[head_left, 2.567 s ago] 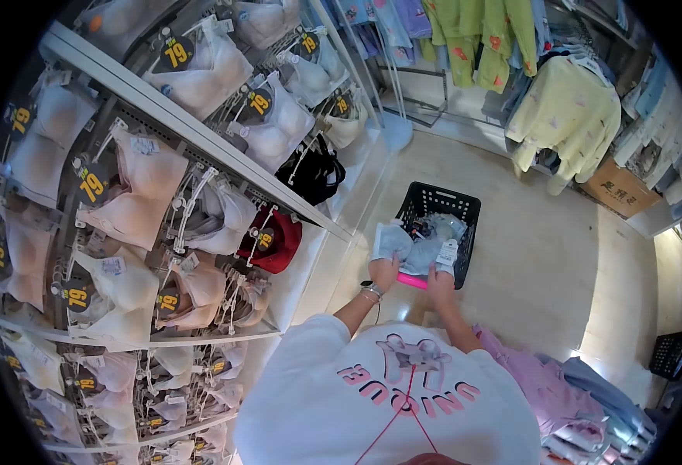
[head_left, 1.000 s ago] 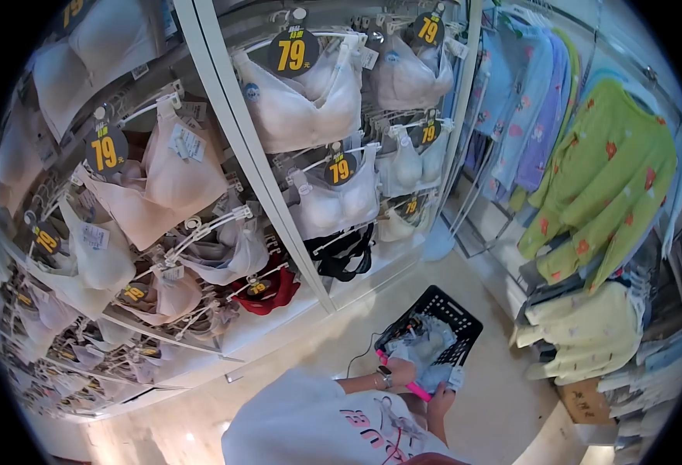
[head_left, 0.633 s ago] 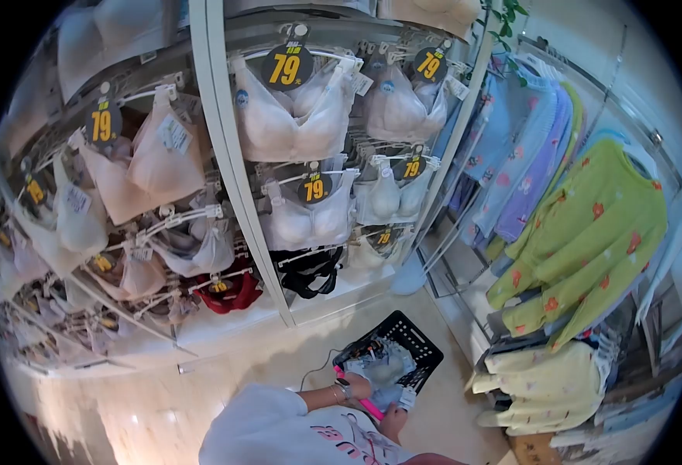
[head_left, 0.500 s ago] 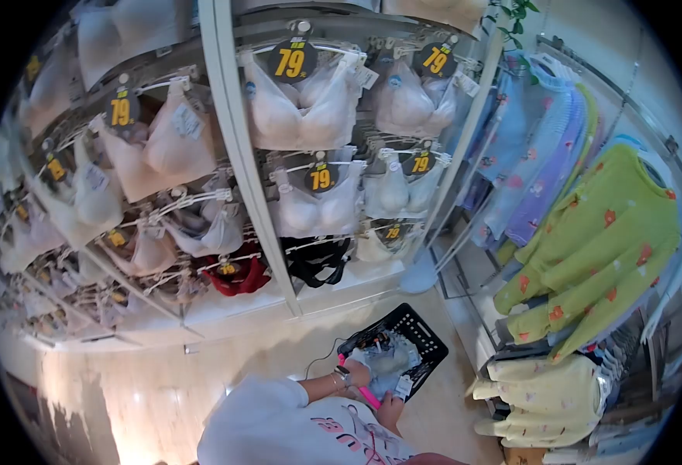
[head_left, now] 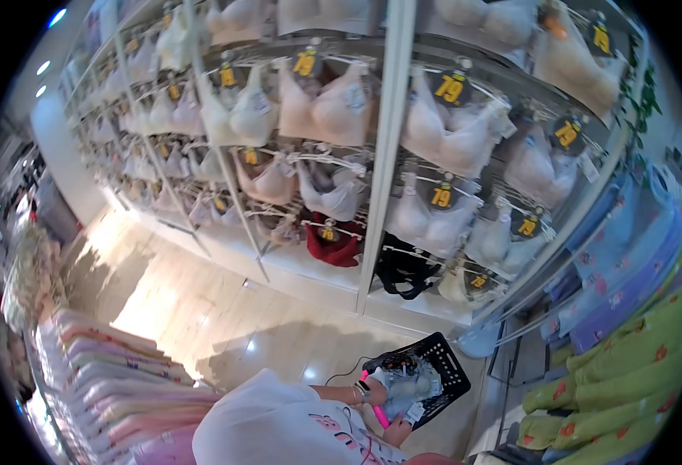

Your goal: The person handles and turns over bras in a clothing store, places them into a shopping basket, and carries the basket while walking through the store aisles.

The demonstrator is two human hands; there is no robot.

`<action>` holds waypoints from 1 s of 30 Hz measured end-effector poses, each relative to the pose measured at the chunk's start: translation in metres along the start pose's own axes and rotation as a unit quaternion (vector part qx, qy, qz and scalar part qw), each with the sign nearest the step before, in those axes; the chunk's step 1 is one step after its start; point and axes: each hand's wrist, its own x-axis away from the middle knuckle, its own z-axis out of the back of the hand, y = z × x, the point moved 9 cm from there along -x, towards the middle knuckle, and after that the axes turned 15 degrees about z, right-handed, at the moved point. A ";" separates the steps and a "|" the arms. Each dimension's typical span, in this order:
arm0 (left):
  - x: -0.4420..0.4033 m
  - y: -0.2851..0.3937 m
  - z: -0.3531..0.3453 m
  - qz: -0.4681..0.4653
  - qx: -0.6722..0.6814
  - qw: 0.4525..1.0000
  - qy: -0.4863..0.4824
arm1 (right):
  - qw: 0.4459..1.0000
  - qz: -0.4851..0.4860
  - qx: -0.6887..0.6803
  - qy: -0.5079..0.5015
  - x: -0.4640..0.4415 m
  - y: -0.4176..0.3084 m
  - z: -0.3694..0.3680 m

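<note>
My left hand (head_left: 375, 391), with a watch and bracelet at the wrist, is closed on the left part of a pale blue-grey bra (head_left: 397, 398). Closed at the bra's right side, near a white tag (head_left: 414, 412), is my right hand (head_left: 397, 430). The bra lies over the near part of a black perforated basket (head_left: 455, 381), which has a pink handle (head_left: 365, 377) and holds more garments and small items that are hard to make out. My fingertips are small and partly hidden.
Wall racks of bras (head_left: 329, 105) with "79" signs stand ahead, split by a white post (head_left: 387, 139). Green floral garments (head_left: 627, 372) hang at right, pastel clothes (head_left: 124, 387) at lower left. Wooden floor (head_left: 178, 287) runs along the racks. A thin cable (head_left: 348, 375) lies by the basket.
The view has swung left, bringing the long rack wall and the pastel clothes into sight. Both hands stay on the bra over the basket.
</note>
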 end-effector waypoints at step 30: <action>0.134 0.120 0.002 0.374 0.265 0.876 0.148 | 0.949 0.270 0.013 -0.162 0.031 0.033 0.080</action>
